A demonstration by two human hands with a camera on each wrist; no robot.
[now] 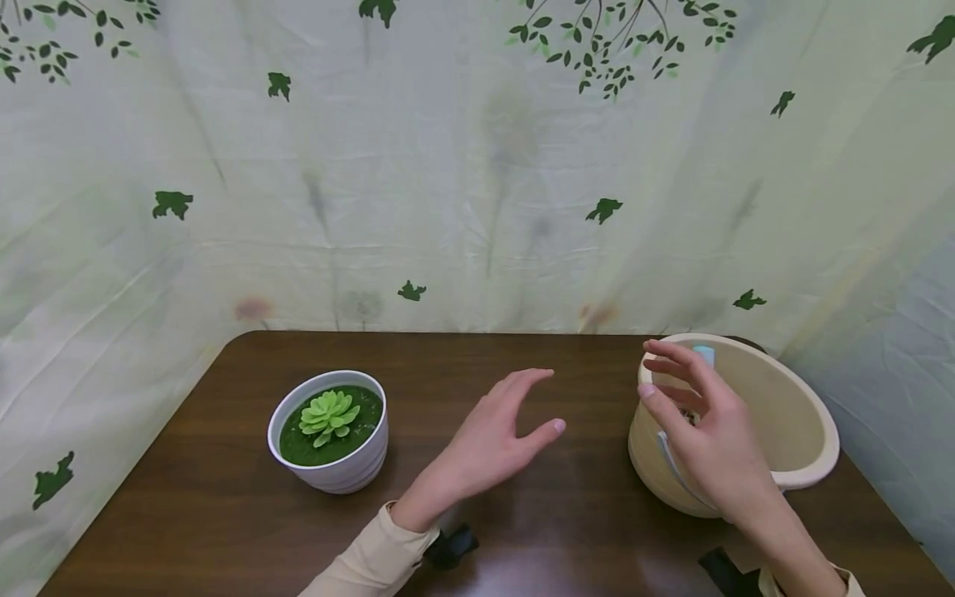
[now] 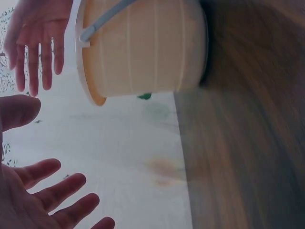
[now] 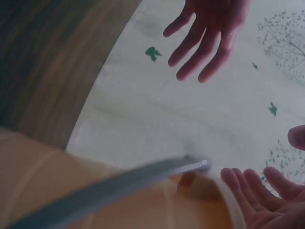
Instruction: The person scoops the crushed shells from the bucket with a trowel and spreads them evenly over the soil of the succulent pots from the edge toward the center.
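Note:
A beige bucket (image 1: 791, 406) stands at the right of the table, its grey-blue handle (image 2: 107, 20) hanging down the outside. My right hand (image 1: 712, 435) is over the near left side of its rim, fingers spread and slightly bent, with nothing held. Whether it touches the rim cannot be told. A light blue thing (image 1: 704, 355) shows inside the bucket, partly hidden behind the fingers. My left hand (image 1: 488, 431) hovers above the middle of the table, thumb apart from the extended fingers, holding nothing. In the left wrist view its fingers (image 2: 62, 191) are spread, apart from the bucket.
A white pot (image 1: 369, 452) with a green succulent (image 1: 328, 417) stands on the brown table (image 1: 224, 497) at the left. Behind the table hangs a pale curtain (image 1: 462, 191) with leaf prints. Dark bands (image 1: 451, 547) sit at both wrists.

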